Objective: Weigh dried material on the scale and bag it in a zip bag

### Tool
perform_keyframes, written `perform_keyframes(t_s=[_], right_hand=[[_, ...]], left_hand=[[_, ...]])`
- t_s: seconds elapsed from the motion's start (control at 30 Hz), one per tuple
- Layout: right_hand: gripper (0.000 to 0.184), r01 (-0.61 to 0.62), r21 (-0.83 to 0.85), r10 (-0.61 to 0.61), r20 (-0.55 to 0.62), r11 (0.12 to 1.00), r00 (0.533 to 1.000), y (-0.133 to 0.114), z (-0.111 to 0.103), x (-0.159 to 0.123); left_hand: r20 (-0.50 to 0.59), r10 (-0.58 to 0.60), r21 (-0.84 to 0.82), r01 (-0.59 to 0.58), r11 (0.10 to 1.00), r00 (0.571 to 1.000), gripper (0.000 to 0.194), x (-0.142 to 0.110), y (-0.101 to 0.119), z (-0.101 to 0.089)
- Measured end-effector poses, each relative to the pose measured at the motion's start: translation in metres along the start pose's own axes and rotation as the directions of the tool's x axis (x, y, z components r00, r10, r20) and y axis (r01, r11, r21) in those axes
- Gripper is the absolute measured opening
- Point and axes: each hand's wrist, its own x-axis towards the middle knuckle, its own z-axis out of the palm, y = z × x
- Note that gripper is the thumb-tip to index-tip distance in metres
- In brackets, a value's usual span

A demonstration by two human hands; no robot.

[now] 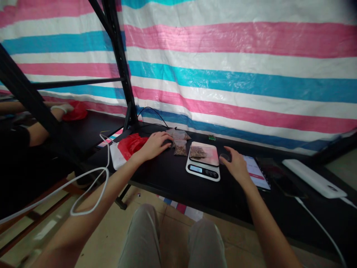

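My left hand point(157, 144) rests flat on the black table, its fingers stretched out toward several small clear zip bags point(180, 148) of brown dried bits. Beside its wrist lies a crumpled red plastic bag point(131, 145). In the middle stands a white digital scale point(202, 175) with a lit display. On its platform lies another small bag point(198, 152) of brown bits. My right hand point(235, 163) is just right of the scale, thumb and forefinger apart around a small dark round object point(225, 157); whether they touch it is unclear.
A phone with a lit screen point(256, 173) lies right of my right hand, near a dark phone point(287, 184) and a white power bank point(314, 178). A small green item point(212, 137) lies behind the scale. A white cable point(107, 178) loops over my left forearm. Another person's arm point(41, 130) shows at left.
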Motion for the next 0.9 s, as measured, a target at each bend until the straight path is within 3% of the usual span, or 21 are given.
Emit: perform_keyframes(t_s=[0.1,0.17,0.3,0.4,0.5,0.77,0.9], right_hand=[[0.024,0.068,0.060,-0.069,0.026,0.996,0.997,-0.020,-0.008,0.006],[0.021,0.083,0.088,-0.090,0.081,0.993,0.993,-0.029,-0.007,0.012],[0.022,0.055,0.216,-0.090,0.155,0.975,0.984,-0.031,0.004,0.025],[0.022,0.104,0.250,-0.161,0.221,0.963,0.962,-0.029,0.008,0.029],[0.019,0.164,0.200,-0.212,0.249,0.966,0.945,-0.031,0.006,0.028],[0.015,0.179,0.057,-0.188,0.247,0.982,0.951,-0.040,-0.003,0.026],[0.018,0.214,0.054,-0.220,0.290,0.975,0.931,-0.041,-0.009,0.026]], left_hand=[[0.013,0.095,-0.197,-0.091,0.976,0.995,0.032,0.013,0.035,0.022],[0.000,0.096,-0.281,-0.092,0.955,0.995,0.039,0.021,0.050,0.042],[0.058,0.124,-0.378,-0.093,0.921,0.991,0.044,0.031,0.062,0.079],[0.032,0.140,-0.412,-0.115,0.904,0.990,0.040,0.032,0.063,0.094],[-0.001,0.127,-0.430,-0.115,0.895,0.992,0.039,0.029,0.062,0.098],[0.034,0.122,-0.394,-0.098,0.914,0.992,0.044,0.024,0.065,0.094],[0.040,0.119,-0.390,-0.094,0.916,0.992,0.043,0.023,0.065,0.093]])
